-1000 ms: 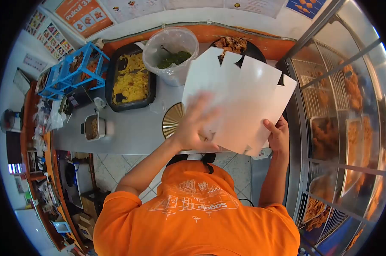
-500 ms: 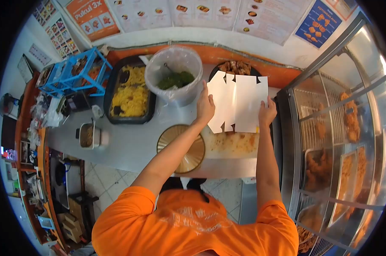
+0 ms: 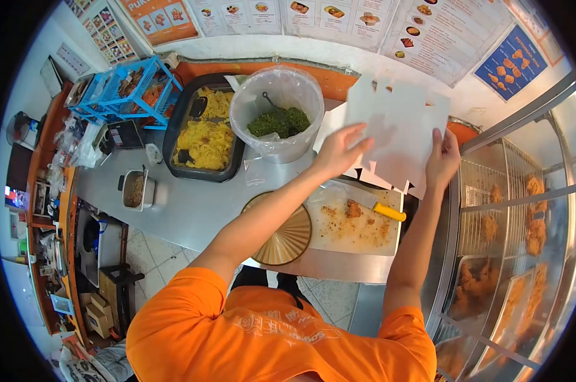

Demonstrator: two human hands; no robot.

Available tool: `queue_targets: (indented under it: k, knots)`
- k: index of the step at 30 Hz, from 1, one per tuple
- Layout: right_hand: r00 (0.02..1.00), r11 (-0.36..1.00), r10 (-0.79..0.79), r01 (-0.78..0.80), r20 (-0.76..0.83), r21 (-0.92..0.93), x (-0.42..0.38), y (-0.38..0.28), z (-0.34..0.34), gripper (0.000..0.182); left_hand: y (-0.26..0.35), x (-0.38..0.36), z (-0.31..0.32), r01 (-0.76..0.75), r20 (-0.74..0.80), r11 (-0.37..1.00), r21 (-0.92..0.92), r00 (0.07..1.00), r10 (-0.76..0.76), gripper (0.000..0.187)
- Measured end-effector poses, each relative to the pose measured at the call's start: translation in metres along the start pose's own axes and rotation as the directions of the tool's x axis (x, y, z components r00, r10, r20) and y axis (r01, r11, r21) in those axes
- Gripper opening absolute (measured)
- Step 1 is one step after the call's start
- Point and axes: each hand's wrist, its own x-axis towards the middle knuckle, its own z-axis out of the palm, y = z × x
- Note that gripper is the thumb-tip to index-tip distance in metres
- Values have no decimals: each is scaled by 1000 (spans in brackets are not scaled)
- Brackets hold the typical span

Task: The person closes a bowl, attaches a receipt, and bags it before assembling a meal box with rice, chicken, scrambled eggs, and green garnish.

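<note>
White card (image 3: 399, 121) extends left from our right hand (image 3: 443, 159), which pinches its edge; our left hand (image 3: 343, 151) spreads by the opposite side, contact unclear.

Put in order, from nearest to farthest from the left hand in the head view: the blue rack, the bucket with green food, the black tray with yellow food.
From the left hand:
1. Bucket with green food, just to its left.
2. Black tray with yellow food, left of the bucket.
3. Blue rack, farthest left, beyond the tray.
</note>
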Motion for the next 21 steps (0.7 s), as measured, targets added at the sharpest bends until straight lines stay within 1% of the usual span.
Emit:
queue_targets:
  k: [1, 2, 3, 4, 5, 6, 7, 8, 9, 10, 11, 12, 13, 14, 15, 16, 17, 18, 19, 20, 21]
  knots:
    - [991, 985, -112, 121, 73, -121, -19, -34, -8, 9, 23, -24, 4, 14, 36, 991, -131, 999, -9, 72]
    - [964, 941, -214, 247, 159, -230, -41, -58, -16, 6, 45, -50, 7, 30, 71, 965, -259, 997, -12, 77]
    - [883, 886, -388, 437, 264, -157, -62, -73, -18, 7, 61, -76, 7, 30, 64, 965, -259, 998, -13, 77]
    - [760, 796, -547, 602, 350, -64, -82, -85, -20, 13, 75, -102, 4, 51, 118, 781, -623, 993, 29, 73]
    - [668, 710, -618, 700, 416, -69, -101, -94, -23, 18, 88, -120, -1, 88, 149, 470, -878, 984, 94, 69]
    - [566, 616, -670, 785, 480, -67, -120, -102, -24, 23, 100, -133, -7, 87, 146, 472, -877, 985, 91, 69]
    - [584, 638, -654, 767, 481, -64, -139, -103, -21, 24, 111, -146, -12, 101, 75, 593, -799, 995, -69, 59]
    - [602, 660, -637, 749, 481, -62, -154, -104, -16, 24, 116, -158, -18, 138, -20, 697, -704, 977, -214, 49]
    - [617, 676, -635, 735, 464, -52, -162, -112, -10, 19, 105, -169, -26, 140, -24, 693, -707, 975, -222, 49]
    - [615, 677, -634, 734, 470, -48, -171, -115, -6, 19, 89, -177, -36, 82, -79, 714, -695, 979, -190, 39]
    - [743, 831, -523, 553, 417, 56, -181, -115, 0, 17, 76, -183, -45, 24, -131, 736, -677, 980, -153, 31]
    - [846, 927, -375, 337, 380, 165, -192, -113, 5, 14, 79, -194, -47, 28, -129, 735, -678, 979, -156, 31]
    - [882, 948, -273, 179, 383, 263, -201, -114, 12, 17, 83, -206, -49, -67, -137, 707, -704, 990, -43, 31]
    - [887, 950, -267, 178, 376, 257, -212, -119, 17, 17, 86, -215, -54, -152, -144, 666, -731, 987, 67, 31]
    - [931, 977, -76, -3, 357, 215, -224, -134, 24, 19, 78, -221, -61, -255, -232, 711, -655, 964, 132, 31]
    - [939, 966, 114, -181, 325, 182, -234, -145, 32, 22, 74, -228, -69, -245, -219, 710, -660, 967, 130, 31]
    - [942, 992, -70, 30, 328, 126, -239, -145, 39, 32, 71, -236, -79, -275, -293, 766, -581, 949, 118, 31]
    - [945, 992, -66, 28, 322, 119, -240, -154, 44, 32, 70, -244, -88, -297, -369, 816, -495, 923, 112, 31]
    - [852, 960, -264, 277, 451, 39, -239, -167, 49, 35, 66, -251, -94, -318, -404, 825, -467, 907, 121, 29]
    - [697, 859, -413, 512, 586, -3, -241, -178, 57, 38, 66, -260, -103, -312, -399, 825, -471, 910, 116, 29]
    - [657, 869, -366, 495, 659, -11, -249, -184, 66, 46, 66, -270, -112, -285, -393, 841, -460, 915, 94, 29]
